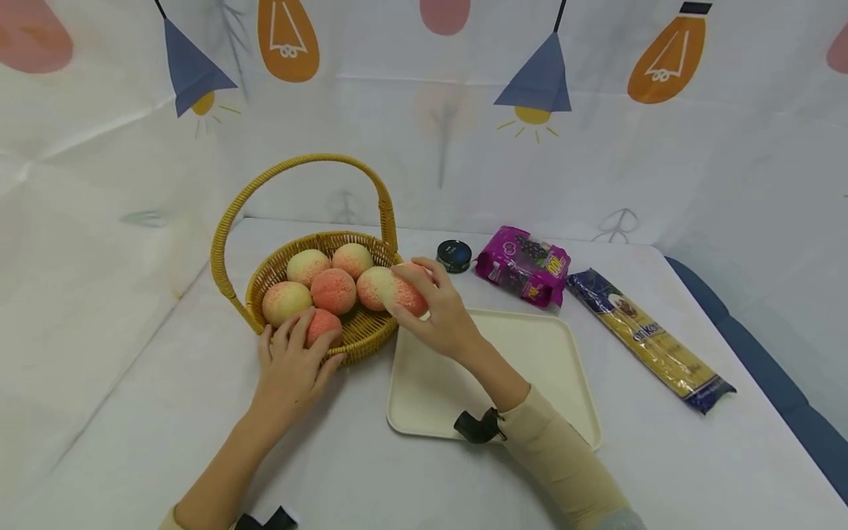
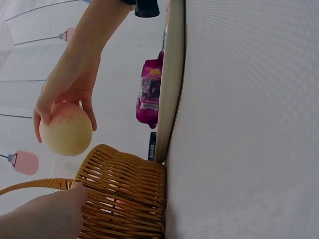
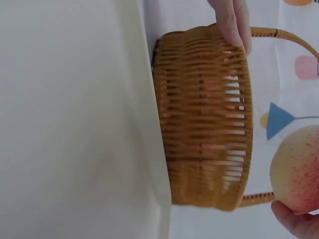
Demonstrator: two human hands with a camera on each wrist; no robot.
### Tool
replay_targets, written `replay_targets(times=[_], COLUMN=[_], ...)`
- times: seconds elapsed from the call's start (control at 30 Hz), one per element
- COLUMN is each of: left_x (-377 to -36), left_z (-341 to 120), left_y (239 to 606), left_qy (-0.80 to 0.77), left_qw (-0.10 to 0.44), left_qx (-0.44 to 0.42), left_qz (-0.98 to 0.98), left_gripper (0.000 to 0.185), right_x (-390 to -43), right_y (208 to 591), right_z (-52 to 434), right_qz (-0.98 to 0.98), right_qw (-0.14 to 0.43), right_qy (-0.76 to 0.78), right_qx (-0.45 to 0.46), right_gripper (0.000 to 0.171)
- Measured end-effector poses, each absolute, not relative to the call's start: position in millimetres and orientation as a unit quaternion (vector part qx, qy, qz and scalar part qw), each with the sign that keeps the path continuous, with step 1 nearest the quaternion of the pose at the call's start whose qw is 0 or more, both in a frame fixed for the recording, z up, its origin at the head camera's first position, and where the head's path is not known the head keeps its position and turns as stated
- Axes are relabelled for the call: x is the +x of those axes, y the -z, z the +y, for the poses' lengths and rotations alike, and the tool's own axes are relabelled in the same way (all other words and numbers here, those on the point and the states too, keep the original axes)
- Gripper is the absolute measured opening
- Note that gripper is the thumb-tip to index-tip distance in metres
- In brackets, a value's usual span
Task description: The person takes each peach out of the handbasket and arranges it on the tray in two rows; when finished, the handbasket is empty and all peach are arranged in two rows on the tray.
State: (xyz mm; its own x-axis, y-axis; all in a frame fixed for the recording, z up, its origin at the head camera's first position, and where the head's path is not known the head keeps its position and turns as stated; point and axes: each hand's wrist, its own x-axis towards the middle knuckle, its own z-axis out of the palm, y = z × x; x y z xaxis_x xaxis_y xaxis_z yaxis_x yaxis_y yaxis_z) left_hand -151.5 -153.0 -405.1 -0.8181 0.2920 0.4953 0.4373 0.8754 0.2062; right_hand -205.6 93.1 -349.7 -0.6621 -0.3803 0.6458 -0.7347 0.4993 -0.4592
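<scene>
A round wicker basket (image 1: 361, 338) with a tall arched handle holds several peaches, yellowish and pink-red, such as a red one (image 1: 333, 291) in the middle. My right hand (image 1: 440, 316) grips another peach (image 1: 412, 291) above the basket's right rim. In the left wrist view that peach (image 2: 67, 130) hangs clear of the basket, held between thumb and fingers. At the near rim, my left hand (image 1: 291, 368) holds the basket, its fingers over the edge beside a red peach (image 1: 324, 327). The right wrist view shows left-hand digits (image 3: 232, 22) on the wicker rim; the rest is cut off.
A cream rectangular tray (image 1: 424, 405) lies right of the basket, under my right forearm. Behind it stand a small dark round tin (image 1: 454, 255) and a purple packet (image 1: 523, 265) with grape pictures. A long yellow-and-blue pasta packet (image 1: 645, 335) lies at the right.
</scene>
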Motion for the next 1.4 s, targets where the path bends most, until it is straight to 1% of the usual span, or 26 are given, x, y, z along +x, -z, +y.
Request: replay_targets(times=[0.27, 0.43, 0.57, 0.73, 0.83, 0.93, 1.17, 1.4], left_x=[-151.1, -152.0, -150.9, -148.9, -148.8, -148.6, -147.6, -146.3], left_z=[-154.8, -156.6, -156.7, -156.7, -156.3, -155.3, -152.0, -151.2], left_y=[401.0, 399.1, 400.3, 403.6, 404.9, 406.3, 409.7, 411.2], left_qy=[0.15, 0.153, 0.157, 0.16, 0.157, 0.154, 0.147, 0.145], left_qw=[0.229, 0.23, 0.23, 0.231, 0.228, 0.225, 0.217, 0.212], left_qx=[-0.198, -0.189, -0.181, -0.173, -0.173, -0.175, -0.186, -0.183], left_qz=[-0.941, -0.942, -0.943, -0.944, -0.945, -0.946, -0.947, -0.949], left_gripper=[0.029, 0.029, 0.029, 0.029, 0.029, 0.029, 0.031, 0.03], right_x=[-192.2, -190.2, -191.6, -192.4, -192.3, -191.8, -185.2, -180.8], right_y=[351.2, 354.3, 356.5, 358.9, 364.7, 371.8, 383.6, 382.3], right_z=[136.8, 167.1, 190.2, 215.6, 230.7, 243.2, 260.9, 267.5], right_qz=[-0.869, -0.897, -0.915, -0.942, -0.955, -0.96, -0.962, -0.958], right_qw=[0.22, 0.191, 0.16, 0.107, 0.074, 0.053, 0.043, 0.037], right_qy=[-0.339, -0.31, -0.294, -0.264, -0.246, -0.241, -0.239, -0.25], right_qx=[0.287, 0.251, 0.226, 0.179, 0.149, 0.133, 0.128, 0.136], right_gripper=[0.05, 0.05, 0.047, 0.048, 0.049, 0.049, 0.046, 0.046])
